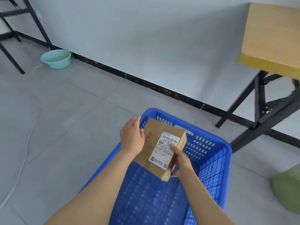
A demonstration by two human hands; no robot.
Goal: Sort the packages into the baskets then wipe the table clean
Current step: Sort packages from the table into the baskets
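Grey tiled floor carries a blue slatted plastic basket, taken here as the reference point. A wood-topped desk on black legs stands beyond the basket to its right, well apart. A soft green bag lies on the floor to the right of the basket. A pale green basin sits far off beyond the basket to its left, against the wall.

A brown cardboard box is held tilted over the far half of the basket, above its base. The left hand clasps the box's left side, its grip closed round the far edge. The right hand holds the near right end, its grip pinching the box, thumb on top and fingers below. A white shipping label faces up on the box. A thin white cable runs over the floor left of the basket.
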